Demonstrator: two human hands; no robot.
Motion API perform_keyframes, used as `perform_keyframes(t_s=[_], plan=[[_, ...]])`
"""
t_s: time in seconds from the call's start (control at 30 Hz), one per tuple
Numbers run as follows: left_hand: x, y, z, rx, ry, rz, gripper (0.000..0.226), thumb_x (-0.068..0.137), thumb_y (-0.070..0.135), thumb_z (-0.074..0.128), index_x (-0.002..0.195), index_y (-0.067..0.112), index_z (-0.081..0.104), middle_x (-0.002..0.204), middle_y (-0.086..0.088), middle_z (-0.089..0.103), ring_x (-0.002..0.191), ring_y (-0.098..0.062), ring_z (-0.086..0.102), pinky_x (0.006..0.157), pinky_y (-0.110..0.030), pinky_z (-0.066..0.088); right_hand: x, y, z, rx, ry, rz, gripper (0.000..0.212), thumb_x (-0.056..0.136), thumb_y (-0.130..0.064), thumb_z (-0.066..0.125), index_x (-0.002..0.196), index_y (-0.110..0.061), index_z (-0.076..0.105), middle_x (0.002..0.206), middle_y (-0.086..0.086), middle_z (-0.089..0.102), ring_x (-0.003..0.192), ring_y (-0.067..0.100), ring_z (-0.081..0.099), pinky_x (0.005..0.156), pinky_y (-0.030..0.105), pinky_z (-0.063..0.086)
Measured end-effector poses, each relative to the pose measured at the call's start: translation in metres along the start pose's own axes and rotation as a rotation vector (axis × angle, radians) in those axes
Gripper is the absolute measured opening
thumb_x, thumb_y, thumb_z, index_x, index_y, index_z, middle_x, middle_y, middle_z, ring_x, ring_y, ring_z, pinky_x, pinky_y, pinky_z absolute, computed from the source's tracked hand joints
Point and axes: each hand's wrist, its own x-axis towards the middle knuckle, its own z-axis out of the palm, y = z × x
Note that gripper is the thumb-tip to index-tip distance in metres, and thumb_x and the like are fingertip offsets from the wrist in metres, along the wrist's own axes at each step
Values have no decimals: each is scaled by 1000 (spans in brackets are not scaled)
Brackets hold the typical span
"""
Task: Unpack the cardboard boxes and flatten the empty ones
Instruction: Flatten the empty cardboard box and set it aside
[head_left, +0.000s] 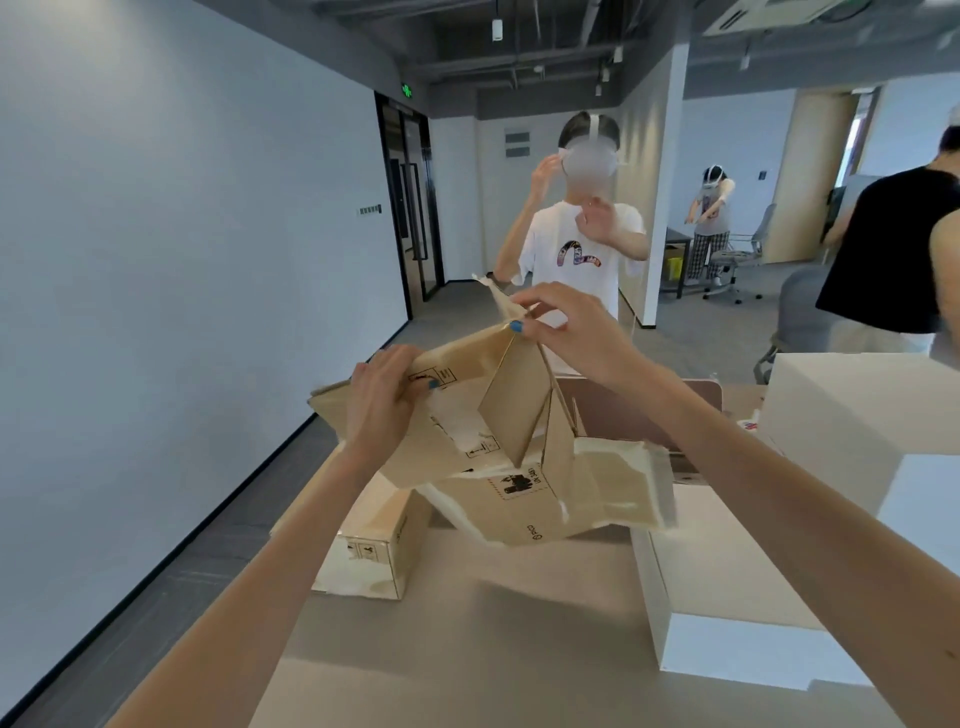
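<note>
Left hand (382, 400) gripping one flap of a half-collapsed cardboard box (519, 499), fingers curled over the edge. Right hand (566, 332) pinching a taped upper corner between thumb and fingertips. Box held in the air above a pale table (467, 665), flaps splayed, torn tape hanging. At right on the table, a tall white box (841, 415), then a low white box (727, 597). At left, below the held box, a smaller taped carton (374, 551).

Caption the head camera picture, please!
The left hand and right hand hold an opened cardboard box above the table.
</note>
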Motion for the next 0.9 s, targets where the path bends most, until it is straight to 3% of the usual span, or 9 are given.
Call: perform_keyframes(t_s=[0.1, 0.2, 0.3, 0.4, 0.53, 0.63, 0.8, 0.9], plan=[[11, 17, -11, 22, 27, 93, 23, 90, 10, 61, 111, 20, 59, 99, 11, 59, 90, -15, 49, 77, -28, 22, 4, -15, -22, -277, -36, -35, 21, 90, -39, 62, 102, -22, 64, 106, -11, 57, 106, 8, 50, 86, 30, 41], [21, 41, -25, 78, 22, 216, 35, 88, 7, 65, 118, 23, 58, 99, 12, 58, 90, -13, 47, 77, -28, 22, 8, -31, -43, -587, -150, -19, 22, 85, -29, 65, 101, -15, 59, 89, -10, 53, 102, 18, 50, 84, 32, 36], [27, 60, -35, 162, -10, 337, 45, 84, 5, 66, 122, 26, 55, 99, 9, 59, 90, -15, 48, 78, -29, 25, 11, -40, -55, -838, -299, 98, 18, 85, -30, 60, 98, -17, 62, 97, 1, 63, 96, 24, 57, 77, 34, 40], [29, 74, -44, 210, -29, 389, 48, 82, 3, 62, 123, 27, 56, 93, 9, 56, 88, -17, 47, 80, -34, 32, 0, -37, -60, -798, -318, 142, 26, 98, -33, 46, 102, -12, 61, 99, 4, 62, 90, 24, 55, 74, 32, 33], [27, 84, -49, 159, -47, 384, 46, 80, 1, 59, 117, 28, 58, 92, 11, 57, 87, -15, 47, 78, -32, 29, -27, -22, -56, -722, -194, 74, 34, 104, -30, 31, 90, -7, 51, 74, 1, 50, 75, 23, 49, 61, 30, 26], [25, 89, -44, 79, -106, 344, 42, 81, 3, 61, 114, 28, 60, 92, 17, 57, 86, -11, 46, 78, -32, 28, -40, -5, -42, -676, -149, 102, 31, 105, -30, 25, 86, -11, 40, 67, -4, 39, 66, 22, 45, 60, 32, 26], [18, 77, -18, -38, -242, 199, 39, 81, 1, 62, 110, 27, 64, 81, 24, 49, 82, 4, 42, 76, -33, 26, -53, 28, -18, -698, -142, 170, 37, 104, -39, 21, 87, -12, 39, 64, -3, 43, 56, 22, 46, 54, 33, 26], [15, 62, 7, -67, -335, 118, 34, 86, 0, 59, 110, 24, 64, 85, 20, 49, 83, 17, 38, 75, -30, 23, -59, 55, 1, -718, -184, 163, 41, 104, -42, 21, 90, -12, 45, 67, -2, 47, 66, 28, 56, 55, 32, 29]])
